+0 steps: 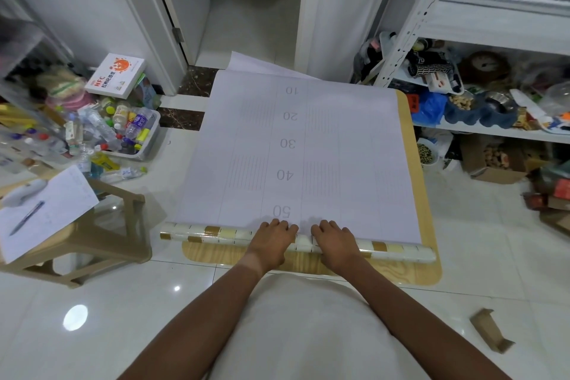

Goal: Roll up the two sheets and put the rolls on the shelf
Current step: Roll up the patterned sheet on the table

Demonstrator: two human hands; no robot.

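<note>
While both hands, left hand (273,236) and right hand (334,239), press flat-fingered on the roll (212,233) at the tabletop's (410,271) near edge, uneven pressure could skew the sheet (308,148), causing telescoping.

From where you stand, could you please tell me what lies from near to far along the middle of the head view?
Near to far: table edge, patterned roll under the left hand and right hand, flat sheet numbered 50 down to 10, open doorway.
</note>
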